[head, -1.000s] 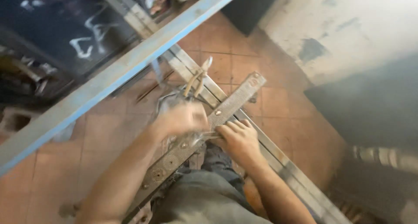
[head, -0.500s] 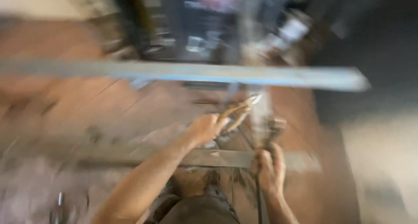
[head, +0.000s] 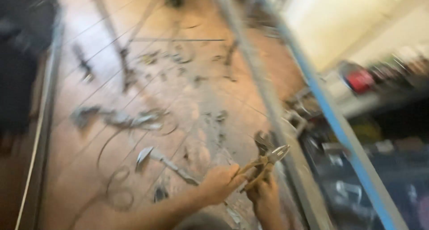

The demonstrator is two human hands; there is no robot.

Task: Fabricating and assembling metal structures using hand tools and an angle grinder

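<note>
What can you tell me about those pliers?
The pliers look like metal, with yellowish-brown handles and a grey head. They are tilted, head pointing up and right, close to a grey metal bar. The left hand grips one handle; the right hand is under the other. Blur hides finer detail.

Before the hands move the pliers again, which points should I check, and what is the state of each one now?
1. Left hand grips the pliers handles: ok.
2. Right hand also at the handles: ok.
3. Plier jaws' contents: cannot tell, blurred.
4. Blue metal bar apart from both hands: ok.
5. Tiled floor free of scrap near the hands: not ok, scrap lies about.
</note>
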